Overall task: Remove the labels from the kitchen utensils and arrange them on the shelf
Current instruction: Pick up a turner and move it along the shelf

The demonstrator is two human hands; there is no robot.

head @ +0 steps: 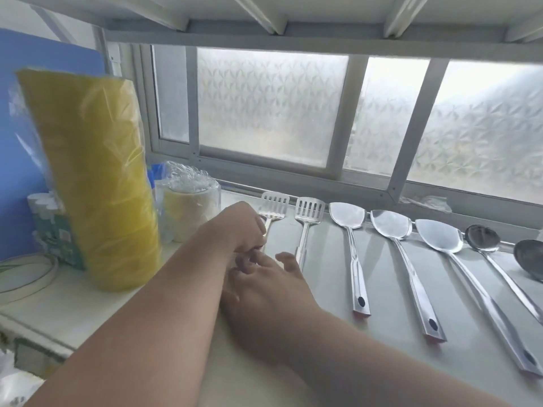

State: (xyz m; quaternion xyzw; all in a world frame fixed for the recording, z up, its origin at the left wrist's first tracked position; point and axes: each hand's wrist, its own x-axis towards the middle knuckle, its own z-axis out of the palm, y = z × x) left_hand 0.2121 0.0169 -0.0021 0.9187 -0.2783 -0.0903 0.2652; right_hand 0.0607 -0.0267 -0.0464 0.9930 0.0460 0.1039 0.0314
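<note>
Leftmost slotted turner (271,208), beside the yellow wrapped roll (94,177) on the shelf (396,333): left hand (244,227) pinches its handle, right hand (264,286) fingers spread; likely light, rigid, slick steel, best gripped mid-handle.

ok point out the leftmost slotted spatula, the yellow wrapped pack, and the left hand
leftmost slotted spatula (274,205): head view, slotted blade.
yellow wrapped pack (97,183): head view, front face.
left hand (241,227): head view, back of hand.

A tall yellow plastic-wrapped pack (94,183) stands upright. Just right of it sits a wrapped white roll (191,210); just left, a green patterned box (55,242). Behind it rises a blue board (35,118). A frosted window (273,107) lies to its right.
</note>
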